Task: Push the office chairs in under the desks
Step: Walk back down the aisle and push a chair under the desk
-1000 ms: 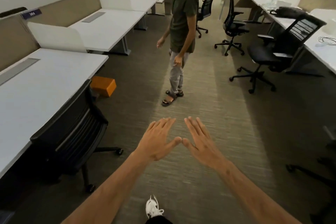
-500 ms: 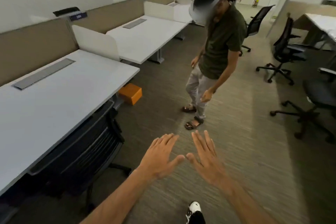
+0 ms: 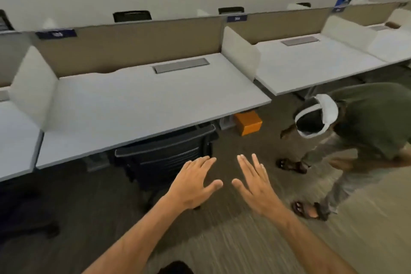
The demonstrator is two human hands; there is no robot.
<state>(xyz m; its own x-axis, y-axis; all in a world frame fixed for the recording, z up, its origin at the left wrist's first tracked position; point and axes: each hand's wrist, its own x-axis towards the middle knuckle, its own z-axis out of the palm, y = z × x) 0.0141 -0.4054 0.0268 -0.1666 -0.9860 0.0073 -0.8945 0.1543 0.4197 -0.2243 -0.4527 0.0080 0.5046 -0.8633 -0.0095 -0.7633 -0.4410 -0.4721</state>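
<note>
A smooth white desk (image 3: 142, 104) with a straight front edge is seen at left, and a black ribbed-back chair (image 3: 169, 158) is tucked under that edge. The left hand (image 3: 193, 182) and right hand (image 3: 255, 182) are held flat, fingers spread, holding nothing, over striped carpet (image 3: 244, 249). Open floor lies toward a bent-over person (image 3: 364, 122).

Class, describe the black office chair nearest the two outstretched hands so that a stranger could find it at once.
Start at the long row of white desks backed by tan partitions. The black office chair sits at the middle desk's front edge, just beyond the left hand. Its ribbed backrest faces the viewer, and an orange box lies on the floor to its right.
</note>
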